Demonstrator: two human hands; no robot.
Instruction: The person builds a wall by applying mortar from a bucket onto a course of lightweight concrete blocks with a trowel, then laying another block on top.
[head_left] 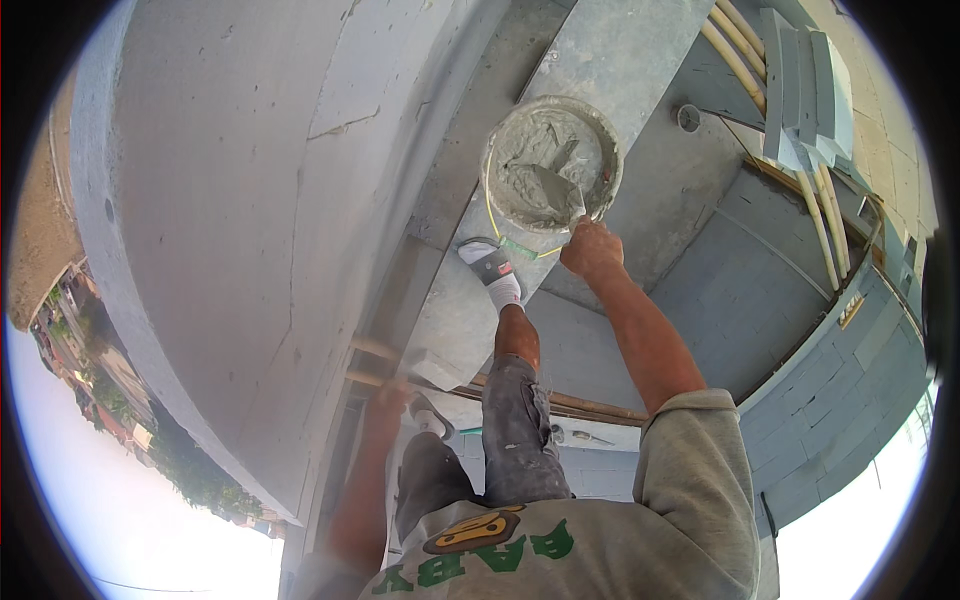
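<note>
My right hand (pixel 592 248) is closed around the handle of a trowel (pixel 558 190), its blade resting in wet grey mortar (pixel 522 150). The mortar lies in a round bucket (pixel 609 160) on a grey plank, and a thin yellow-green handle (pixel 520 249) hangs over its near side. Lower left, my left hand (pixel 388 405) is smeared by motion, so its fingers cannot be made out. It is nearest to a small pale block (pixel 435 369) on the plank.
A tall grey block wall (pixel 240 200) curves along my left. My foot (pixel 490 265) stands on the plank (pixel 620 60) just below the bucket. To the right are a lower floor with a small cup-like container (pixel 688 118), wooden poles (pixel 735 65) and another block wall (pixel 840 370).
</note>
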